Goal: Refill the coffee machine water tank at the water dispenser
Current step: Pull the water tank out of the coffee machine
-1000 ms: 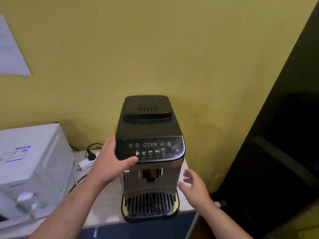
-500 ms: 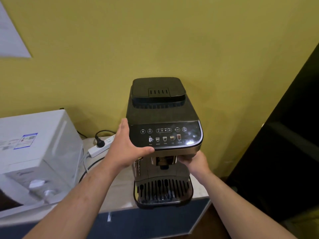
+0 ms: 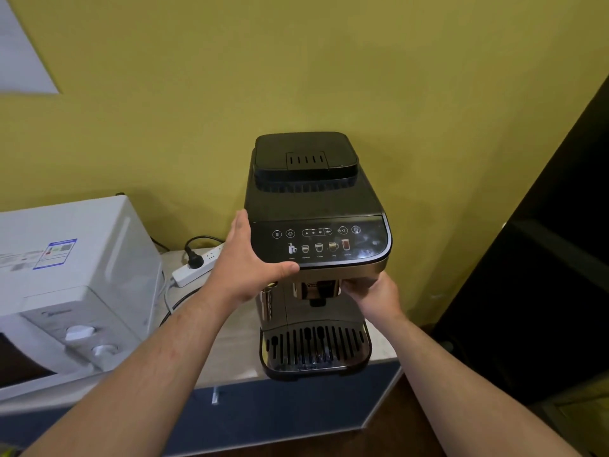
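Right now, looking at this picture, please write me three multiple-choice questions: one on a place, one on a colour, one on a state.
1. Where does the power strip lie?
A. between the microwave and the coffee machine
B. on top of the microwave
C. on the floor

2. What colour is the wall?
A. white
B. yellow-green
C. blue

3. How is the left hand placed?
A. hanging free in the air
B. flat on the microwave
C. gripping the machine's front left corner

Answers: 1 A, it lies on the counter between the two appliances. 2 B, the whole wall behind is yellow-green. 3 C, thumb on the panel's front edge, fingers along the side.
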Available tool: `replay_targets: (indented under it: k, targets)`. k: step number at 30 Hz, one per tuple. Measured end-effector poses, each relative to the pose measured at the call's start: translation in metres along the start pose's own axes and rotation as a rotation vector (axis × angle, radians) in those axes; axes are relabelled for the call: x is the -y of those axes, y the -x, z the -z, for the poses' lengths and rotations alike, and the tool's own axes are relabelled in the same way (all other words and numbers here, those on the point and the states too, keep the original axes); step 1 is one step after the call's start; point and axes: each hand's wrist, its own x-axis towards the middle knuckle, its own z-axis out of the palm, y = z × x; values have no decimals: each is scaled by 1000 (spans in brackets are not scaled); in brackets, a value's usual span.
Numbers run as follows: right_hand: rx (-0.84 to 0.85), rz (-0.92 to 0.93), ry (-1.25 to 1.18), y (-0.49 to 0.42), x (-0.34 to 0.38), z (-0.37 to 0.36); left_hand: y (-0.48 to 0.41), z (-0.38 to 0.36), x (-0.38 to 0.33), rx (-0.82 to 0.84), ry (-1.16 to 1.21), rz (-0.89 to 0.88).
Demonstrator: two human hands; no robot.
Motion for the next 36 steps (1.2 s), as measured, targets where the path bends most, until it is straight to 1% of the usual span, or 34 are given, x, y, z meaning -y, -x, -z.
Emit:
replay_targets:
  k: [6,10,13,17,19,26,36]
  targets:
    - [-4,-3,-19,4,2,1,-1,-1,0,9,18,0]
    - [-23,-40,-89,16,-2,0,0,-1,-1,9,14,-1]
    - [-64,-85,-101,32,-3,-2,1,0,-3,9,19,-7]
    - [-168,-97,-119,37,-3,-15,5,0,-7,17,36,6]
    - [-183,-107,-153,35,-2,-18,5,1,-9,22,47,6]
    - [-230,-163,-158,46,2,-18,4,1,-6,27,69,0]
    - [-229,-209,-137,84,1,-8,3,1,-4,14,66,-19]
